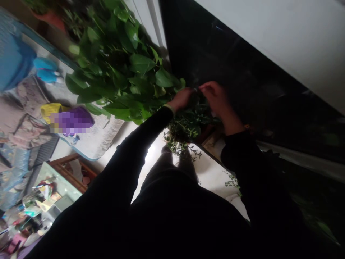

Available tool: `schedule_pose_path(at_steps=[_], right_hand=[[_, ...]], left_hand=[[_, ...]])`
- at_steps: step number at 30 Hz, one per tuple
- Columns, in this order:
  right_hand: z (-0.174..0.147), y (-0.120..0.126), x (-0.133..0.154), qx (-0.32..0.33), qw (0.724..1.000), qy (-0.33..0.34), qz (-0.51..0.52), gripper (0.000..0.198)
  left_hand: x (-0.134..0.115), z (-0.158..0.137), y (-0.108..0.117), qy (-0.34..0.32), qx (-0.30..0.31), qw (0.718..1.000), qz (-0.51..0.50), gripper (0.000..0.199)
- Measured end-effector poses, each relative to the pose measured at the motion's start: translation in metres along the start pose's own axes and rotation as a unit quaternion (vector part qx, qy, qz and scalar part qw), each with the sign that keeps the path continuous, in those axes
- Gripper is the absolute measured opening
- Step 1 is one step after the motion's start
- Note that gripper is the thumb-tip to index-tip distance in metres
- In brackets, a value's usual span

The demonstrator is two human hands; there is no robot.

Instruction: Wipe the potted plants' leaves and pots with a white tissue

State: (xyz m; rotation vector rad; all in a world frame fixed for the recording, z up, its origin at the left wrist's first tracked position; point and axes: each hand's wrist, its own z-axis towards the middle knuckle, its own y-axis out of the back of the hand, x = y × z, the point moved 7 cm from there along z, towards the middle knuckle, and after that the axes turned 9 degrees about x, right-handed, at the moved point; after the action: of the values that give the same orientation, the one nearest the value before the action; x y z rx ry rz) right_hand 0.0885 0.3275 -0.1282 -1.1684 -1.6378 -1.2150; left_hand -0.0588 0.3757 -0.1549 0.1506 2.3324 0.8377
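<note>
My left hand (182, 99) reaches past the edge of a leafy green plant with broad leaves (141, 63), its fingertips pinched together. Close by on the right, my right hand (215, 99) has its thumb and forefinger pressed together. The two sets of fingertips nearly meet above a smaller-leaved plant (185, 129). Something small and dark may lie between them, but dim light and blur hide what it is. Black sleeves cover both arms.
A large dark glossy panel (205, 54) stands just beyond my hands. To the left are a grey-covered seat (107, 138) with a purple item (83, 118) and blue plush toy (46, 68), and a cluttered glass-topped table (67, 189). Pale floor (118, 147) shows below.
</note>
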Motion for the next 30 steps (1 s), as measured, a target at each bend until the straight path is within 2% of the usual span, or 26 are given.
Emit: schedule_pose_path(at_steps=[4, 7, 11, 14, 16, 19, 21, 23, 25, 27, 30], right_hand=[[-0.011, 0.015, -0.009, -0.026, 0.999, -0.024, 0.011, 0.014], [-0.029, 0.022, -0.005, -0.049, 0.998, 0.000, 0.036, 0.017], [-0.064, 0.028, 0.006, -0.141, 0.983, 0.029, 0.114, 0.021], [-0.095, 0.015, 0.015, -0.183, 0.961, 0.013, 0.205, 0.027], [-0.114, -0.007, 0.021, -0.153, 0.949, -0.026, 0.273, 0.034], [-0.145, -0.048, 0.032, -0.083, 0.924, -0.089, 0.364, 0.054], [-0.170, -0.064, 0.032, -0.093, 0.914, -0.118, 0.378, 0.056], [-0.198, -0.069, 0.021, -0.134, 0.909, -0.151, 0.365, 0.048], [-0.227, -0.068, 0.001, -0.179, 0.901, -0.196, 0.344, 0.043], [-0.250, -0.062, -0.025, -0.220, 0.891, -0.233, 0.321, 0.044], [-0.263, -0.048, -0.062, -0.277, 0.879, -0.247, 0.298, 0.046]], left_hand=[[0.016, -0.018, 0.010, 0.031, -0.010, 0.999, 0.018, 0.047], [0.031, -0.031, 0.018, 0.078, -0.033, 0.996, 0.028, 0.039], [0.048, -0.059, 0.036, 0.134, -0.112, 0.985, 0.012, 0.023], [0.044, -0.091, 0.046, 0.108, -0.195, 0.972, -0.079, 0.016], [0.027, -0.114, 0.042, 0.053, -0.237, 0.956, -0.164, 0.019], [-0.020, -0.147, 0.010, -0.043, -0.244, 0.943, -0.222, 0.028], [-0.060, -0.165, -0.026, -0.128, -0.203, 0.947, -0.215, 0.032], [-0.090, -0.182, -0.064, -0.187, -0.149, 0.944, -0.228, 0.046], [-0.101, -0.193, -0.101, -0.198, -0.083, 0.940, -0.267, 0.060], [-0.099, -0.201, -0.130, -0.192, -0.020, 0.932, -0.307, 0.073], [-0.081, -0.202, -0.164, -0.159, 0.061, 0.940, -0.294, 0.063]])
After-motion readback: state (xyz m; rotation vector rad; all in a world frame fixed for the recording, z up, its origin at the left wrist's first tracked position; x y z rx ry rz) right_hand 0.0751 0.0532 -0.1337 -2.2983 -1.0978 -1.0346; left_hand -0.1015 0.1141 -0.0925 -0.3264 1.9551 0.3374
